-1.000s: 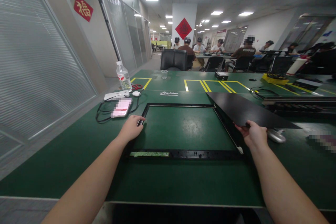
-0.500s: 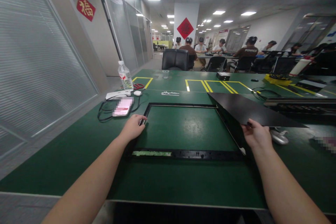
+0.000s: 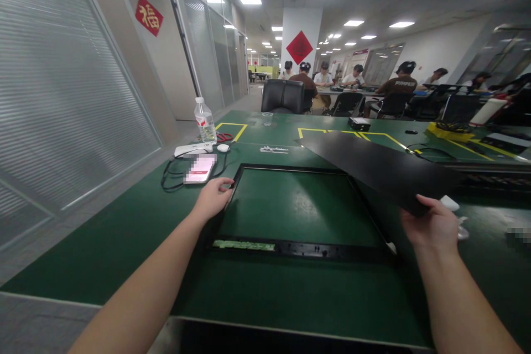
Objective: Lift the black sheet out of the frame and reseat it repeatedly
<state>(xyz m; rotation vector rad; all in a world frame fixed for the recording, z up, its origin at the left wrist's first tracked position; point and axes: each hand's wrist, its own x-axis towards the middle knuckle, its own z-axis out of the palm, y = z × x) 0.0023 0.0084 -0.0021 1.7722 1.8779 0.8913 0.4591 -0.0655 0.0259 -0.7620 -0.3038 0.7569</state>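
A thin black rectangular frame, like a monitor bezel, lies flat on the green table. Along its near bar runs a green strip resembling a circuit board. My left hand is closed on the frame's left side, thumb and fingers at its edge. In my right hand is the near edge of a flat black panel, held tilted above the table. That panel hides the frame's far right corner. White connectors or plugs show just beyond my right hand.
At the left stand a water bottle, a phone, a white device with a black cable, and red-handled scissors. Small white pieces and a clear cup are farther back. Several people sit at tables beyond.
My right hand has moved right and lifted the black panel, whose far end now covers more of the yellow tape. My left hand stays at the frame's left side. The camera view has shifted slightly.
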